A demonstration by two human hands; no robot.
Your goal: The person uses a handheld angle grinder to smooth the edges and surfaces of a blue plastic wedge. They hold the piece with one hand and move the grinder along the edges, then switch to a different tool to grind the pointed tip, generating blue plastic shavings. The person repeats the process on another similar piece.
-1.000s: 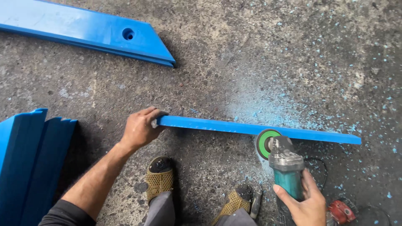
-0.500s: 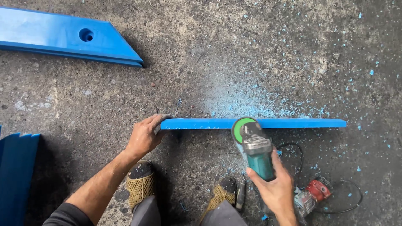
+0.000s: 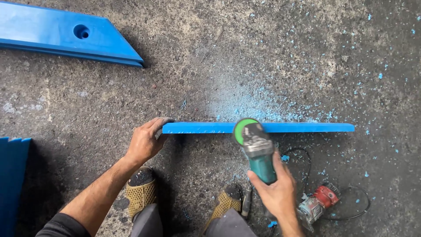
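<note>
The left hand [image 3: 144, 142] grips the left end of a blue strip [image 3: 210, 127] standing on edge on the floor [image 3: 263, 52]. The right hand [image 3: 276, 188] is closed round a grinder [image 3: 256, 147], disc against mid-strip. A snagging disc could kick toward the near feet.

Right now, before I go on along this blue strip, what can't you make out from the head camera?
- Grinder disc: its working face is turned away, so contact with the blue strip cannot be seen.
- Left hand: covers the strip's left end.
- Right hand: hides the grinder's rear and switch.
- Red tool: partly behind the right wrist; type unclear.
- Blue panels: cut off by the left edge.
</note>
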